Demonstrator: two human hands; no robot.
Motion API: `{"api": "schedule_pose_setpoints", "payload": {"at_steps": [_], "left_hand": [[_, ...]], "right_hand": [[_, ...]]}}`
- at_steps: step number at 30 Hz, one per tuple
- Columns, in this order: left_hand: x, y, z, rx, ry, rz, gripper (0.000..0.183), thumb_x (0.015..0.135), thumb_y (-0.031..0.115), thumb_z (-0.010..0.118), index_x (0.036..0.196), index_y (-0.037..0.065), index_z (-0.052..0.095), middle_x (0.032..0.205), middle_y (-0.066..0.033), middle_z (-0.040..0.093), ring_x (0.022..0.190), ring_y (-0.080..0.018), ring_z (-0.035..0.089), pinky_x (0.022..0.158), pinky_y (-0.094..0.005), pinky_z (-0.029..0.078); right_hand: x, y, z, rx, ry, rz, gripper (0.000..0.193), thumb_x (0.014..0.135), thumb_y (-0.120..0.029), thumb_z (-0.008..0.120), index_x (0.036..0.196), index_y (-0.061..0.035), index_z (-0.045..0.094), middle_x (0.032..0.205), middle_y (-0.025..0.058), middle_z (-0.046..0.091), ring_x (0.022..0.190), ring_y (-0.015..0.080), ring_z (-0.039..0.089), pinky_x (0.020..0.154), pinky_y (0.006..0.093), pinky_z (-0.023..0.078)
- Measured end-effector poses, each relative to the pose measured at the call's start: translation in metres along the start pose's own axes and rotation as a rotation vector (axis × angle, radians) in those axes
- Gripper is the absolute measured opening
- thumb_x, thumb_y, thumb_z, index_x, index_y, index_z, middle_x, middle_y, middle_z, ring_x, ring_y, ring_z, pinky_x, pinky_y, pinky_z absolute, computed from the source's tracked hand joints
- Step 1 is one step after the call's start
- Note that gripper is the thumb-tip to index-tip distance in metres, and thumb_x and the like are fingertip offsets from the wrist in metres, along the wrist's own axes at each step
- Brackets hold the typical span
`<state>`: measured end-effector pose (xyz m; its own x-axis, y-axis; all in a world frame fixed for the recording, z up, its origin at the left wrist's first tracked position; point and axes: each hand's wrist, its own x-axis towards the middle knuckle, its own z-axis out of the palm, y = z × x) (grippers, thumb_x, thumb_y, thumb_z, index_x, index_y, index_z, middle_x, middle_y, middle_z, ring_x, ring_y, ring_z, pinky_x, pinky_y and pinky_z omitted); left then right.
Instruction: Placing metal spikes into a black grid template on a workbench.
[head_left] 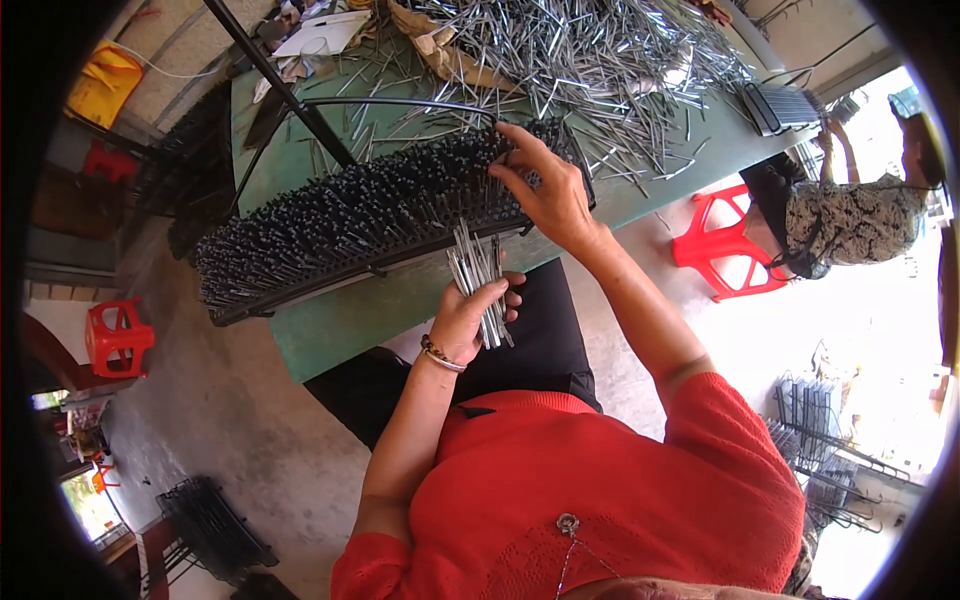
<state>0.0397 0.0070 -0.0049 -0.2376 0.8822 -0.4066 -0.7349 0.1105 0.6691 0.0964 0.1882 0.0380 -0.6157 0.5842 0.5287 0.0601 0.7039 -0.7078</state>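
My left hand [470, 312] is closed round a bundle of thin silvery metal strips [476, 265], just below the near edge of a long black rack [345, 283]. Dense rows of upright dark-tipped metal strips [330, 225] fill that rack, which runs slantwise along the table's near side. Over the rack's right end is my right hand [548, 190]. Its thumb and forefinger stand apart above the strips, with nothing visible between them; its other fingers are partly hidden.
Loose metal strips [570, 60] lie heaped on the green table [310, 340], beside torn brown paper [440, 50]. A black bar [285, 90] crosses at upper left. At right, another person [850, 220] sits near a red stool [715, 245] and a smaller rack [780, 105].
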Motion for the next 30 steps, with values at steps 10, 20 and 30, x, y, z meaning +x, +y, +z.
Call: {"api": "schedule_pose_setpoints", "payload": {"at_steps": [10,20,30], "left_hand": [[-0.003,-0.006,-0.01,0.089,-0.002,-0.001,0.038,0.087,0.012,0.065,0.12,0.002,0.05,0.095,-0.0117,0.065,0.07,-0.0116,0.06,0.058,-0.0248,0.05],[-0.006,-0.003,-0.012,0.069,-0.021,0.027,0.037,0.087,0.012,0.065,0.119,0.0,0.05,0.093,-0.0112,0.065,0.067,-0.0098,0.059,0.056,-0.024,0.05],[-0.013,0.007,-0.003,0.236,-0.161,0.074,0.033,0.086,0.009,0.064,0.116,0.0,0.053,0.09,-0.0072,0.067,0.065,-0.0073,0.058,0.057,-0.0216,0.05]], "right_hand": [[-0.006,0.007,0.005,-0.103,0.085,-0.119,0.044,0.076,-0.004,0.072,0.118,-0.0094,0.061,0.079,0.0074,0.065,0.073,0.021,0.064,0.067,0.032,0.05],[-0.013,0.004,0.001,-0.402,0.019,-0.352,0.027,0.076,-0.016,0.072,0.101,-0.0066,0.067,0.102,0.0086,0.063,0.083,0.0229,0.059,0.071,0.0334,0.044],[-0.019,-0.027,-0.005,0.361,-0.531,0.368,0.024,0.084,-0.021,0.07,0.09,0.0019,0.069,0.079,0.0068,0.066,0.073,0.0114,0.059,0.064,0.0271,0.046]]}}
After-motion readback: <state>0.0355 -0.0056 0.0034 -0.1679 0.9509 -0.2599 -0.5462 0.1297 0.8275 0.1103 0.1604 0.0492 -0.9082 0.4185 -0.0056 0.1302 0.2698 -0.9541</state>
